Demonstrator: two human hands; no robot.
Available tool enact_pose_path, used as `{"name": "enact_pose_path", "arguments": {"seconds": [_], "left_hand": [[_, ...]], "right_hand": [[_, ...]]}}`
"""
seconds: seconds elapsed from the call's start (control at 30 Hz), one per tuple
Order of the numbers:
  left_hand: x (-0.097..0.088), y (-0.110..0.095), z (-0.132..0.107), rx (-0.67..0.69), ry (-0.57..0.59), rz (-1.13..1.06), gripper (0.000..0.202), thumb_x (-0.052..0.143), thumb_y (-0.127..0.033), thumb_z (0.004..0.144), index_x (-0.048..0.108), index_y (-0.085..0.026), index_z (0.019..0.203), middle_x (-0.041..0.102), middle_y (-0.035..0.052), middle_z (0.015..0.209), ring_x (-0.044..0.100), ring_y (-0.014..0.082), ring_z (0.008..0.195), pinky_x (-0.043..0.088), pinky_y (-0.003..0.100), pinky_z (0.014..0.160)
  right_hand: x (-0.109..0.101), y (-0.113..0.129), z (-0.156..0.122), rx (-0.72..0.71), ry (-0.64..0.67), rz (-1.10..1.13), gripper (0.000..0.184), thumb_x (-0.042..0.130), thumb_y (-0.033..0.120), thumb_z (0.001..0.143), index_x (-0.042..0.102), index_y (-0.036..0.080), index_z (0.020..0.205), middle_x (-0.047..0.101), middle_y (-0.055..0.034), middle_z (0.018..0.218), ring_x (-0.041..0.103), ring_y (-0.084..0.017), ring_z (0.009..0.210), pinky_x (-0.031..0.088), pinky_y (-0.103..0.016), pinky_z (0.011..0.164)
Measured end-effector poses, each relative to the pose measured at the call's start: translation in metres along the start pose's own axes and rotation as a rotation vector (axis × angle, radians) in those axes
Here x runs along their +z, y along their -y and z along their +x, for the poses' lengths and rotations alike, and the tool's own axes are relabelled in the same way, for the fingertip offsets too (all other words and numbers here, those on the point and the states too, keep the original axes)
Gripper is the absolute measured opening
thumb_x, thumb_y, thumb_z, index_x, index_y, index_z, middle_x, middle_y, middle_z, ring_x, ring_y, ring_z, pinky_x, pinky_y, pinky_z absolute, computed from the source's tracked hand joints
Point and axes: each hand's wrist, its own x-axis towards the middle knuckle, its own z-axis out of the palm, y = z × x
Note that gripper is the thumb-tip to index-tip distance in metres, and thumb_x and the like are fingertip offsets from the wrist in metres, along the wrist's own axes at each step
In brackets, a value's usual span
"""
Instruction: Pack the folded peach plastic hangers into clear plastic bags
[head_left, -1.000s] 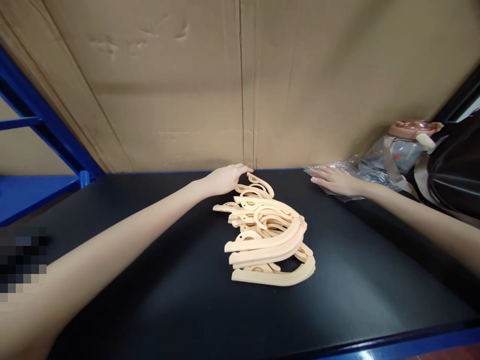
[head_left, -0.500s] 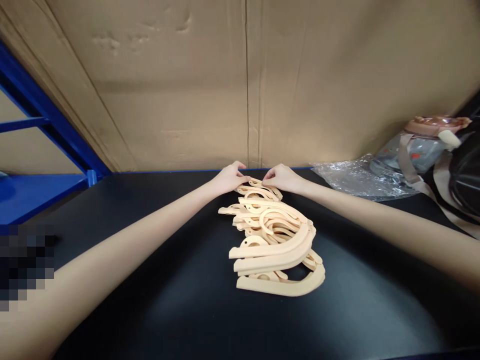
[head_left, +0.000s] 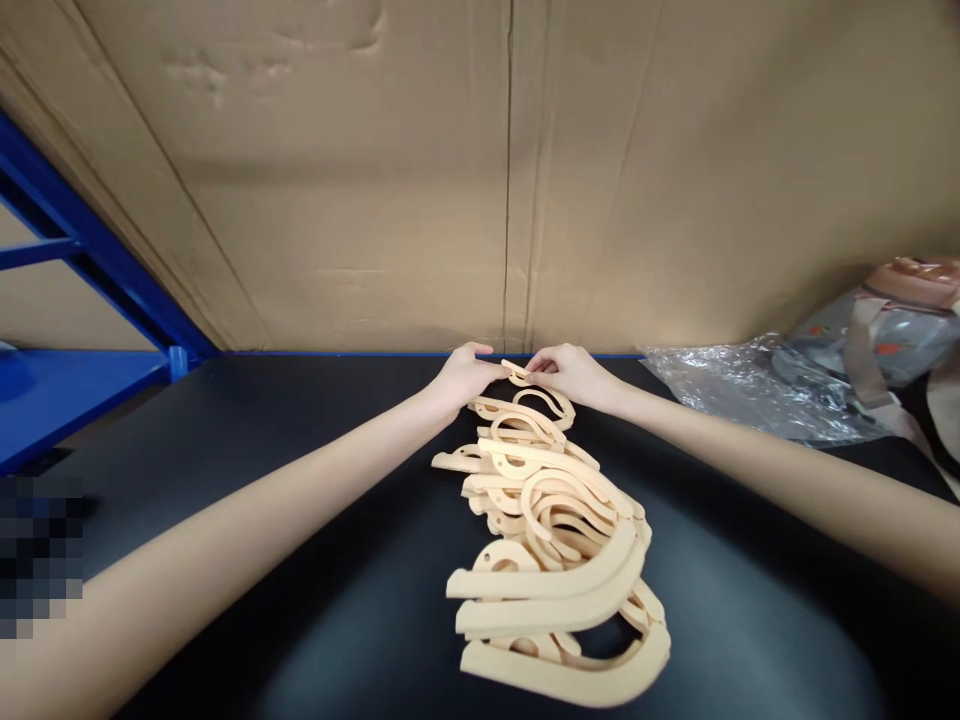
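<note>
A heap of beige plastic folding hangers (head_left: 559, 592) stretches away from me across the black tabletop, piece overlapping piece. At its far end, my left hand (head_left: 466, 380) and my right hand (head_left: 571, 376) face each other over one small beige folding hanger (head_left: 516, 371). The right thumb and fingers pinch its right side. The left thumb meets its left end, with the left index finger pointing outward. Much of this hanger is hidden by the fingers. Just below the right hand lies another curved hanger (head_left: 559, 408).
Cardboard (head_left: 360, 200) forms a wall behind the table (head_left: 315, 600). A blue metal frame (head_left: 112, 250) stands at the left. On the right are crumpled clear plastic wrap (head_left: 750, 385) and a clear bottle (head_left: 911, 325) with a pinkish lid and strap.
The view has shifted, so the heap appears lower and larger. Between my hands, one hanger is now apart from the heap, slightly farther off.
</note>
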Motion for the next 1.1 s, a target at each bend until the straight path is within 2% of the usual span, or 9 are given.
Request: {"name": "enact_pose_path", "arguments": {"seconds": [0.2,0.33,0.43,0.57,0.7,0.8,0.9,1.0,1.1], "left_hand": [[0.015,-0.014,0.003,0.197,-0.006,-0.267,0.017,0.061,-0.025,0.09,0.064,-0.012,0.1,0.07,0.0122,0.106,0.065,0.0189,0.1,0.048,0.031,0.089],[0.013,-0.029,0.008,0.35,-0.042,-0.356,0.02,0.053,-0.024,0.093,0.058,-0.016,0.076,0.067,0.0025,0.085,0.064,0.0119,0.082,0.048,0.025,0.08],[0.006,-0.041,0.006,0.403,-0.088,-0.354,0.028,0.048,-0.02,0.094,0.048,-0.018,0.067,0.056,-0.0031,0.07,0.055,0.0079,0.063,0.044,0.02,0.066],[0.001,-0.056,0.0,0.422,-0.036,-0.276,0.031,0.044,-0.018,0.096,0.046,-0.018,0.065,0.049,-0.0037,0.061,0.047,0.0077,0.053,0.039,0.019,0.054],[0.004,-0.064,-0.001,0.396,-0.042,-0.175,0.032,0.037,-0.021,0.098,0.043,-0.019,0.066,0.042,-0.0049,0.056,0.039,0.0085,0.046,0.033,0.021,0.048],[0.004,-0.055,-0.003,0.392,-0.104,-0.058,0.033,0.035,-0.023,0.1,0.039,-0.021,0.067,0.041,-0.0048,0.059,0.039,0.0101,0.05,0.034,0.023,0.054],[-0.007,-0.033,-0.005,0.368,-0.101,0.114,0.035,0.039,-0.029,0.099,0.041,-0.021,0.064,0.047,-0.0028,0.061,0.045,0.0136,0.058,0.035,0.025,0.06],[-0.034,-0.006,0.001,0.287,-0.051,0.28,0.036,0.044,-0.031,0.095,0.047,-0.021,0.061,0.053,-0.0012,0.06,0.051,0.0172,0.062,0.036,0.027,0.062],[-0.067,0.011,0.019,0.202,-0.064,0.419,0.038,0.052,-0.037,0.089,0.05,-0.021,0.054,0.053,-0.0002,0.055,0.052,0.0196,0.061,0.035,0.028,0.062]], "right_hand": [[-0.031,0.018,0.015,-0.091,-0.102,0.19,0.02,0.067,0.026,0.08,0.068,0.014,0.096,0.074,-0.0074,0.093,0.068,-0.015,0.083,0.054,-0.029,0.079],[-0.059,0.037,0.021,-0.262,-0.169,0.153,0.02,0.064,0.022,0.082,0.066,0.015,0.1,0.072,-0.0061,0.091,0.066,-0.017,0.08,0.053,-0.033,0.077],[-0.076,0.047,0.024,-0.427,-0.222,-0.224,0.023,0.05,0.02,0.091,0.064,0.015,0.11,0.071,-0.0075,0.097,0.065,-0.018,0.083,0.048,-0.033,0.075],[-0.087,0.062,0.026,-0.523,-0.214,-0.886,0.032,0.034,0.016,0.098,0.061,0.011,0.114,0.068,-0.0129,0.1,0.062,-0.021,0.076,0.034,-0.031,0.056],[-0.082,0.071,0.033,-0.522,-0.094,-1.099,0.033,0.034,0.004,0.091,0.058,0.01,0.114,0.068,-0.0122,0.093,0.058,-0.019,0.063,0.021,-0.031,0.05],[-0.078,0.07,0.043,-0.457,-0.037,-1.004,0.031,0.042,0.003,0.085,0.058,0.011,0.11,0.068,-0.0093,0.084,0.055,-0.018,0.058,0.022,-0.03,0.051],[-0.085,0.068,0.054,-0.271,-0.155,-0.697,0.021,0.044,0.007,0.088,0.061,0.011,0.098,0.063,-0.0061,0.068,0.053,-0.016,0.053,0.03,-0.029,0.053],[-0.103,0.07,0.056,-0.142,-0.344,-0.361,0.029,0.032,0.02,0.099,0.06,0.013,0.098,0.059,-0.0019,0.062,0.05,-0.011,0.044,0.037,-0.027,0.053],[-0.12,0.076,0.053,-0.149,-0.467,0.028,0.024,0.039,0.026,0.098,0.059,0.017,0.088,0.059,0.0006,0.056,0.05,-0.009,0.045,0.039,-0.025,0.052]]}}
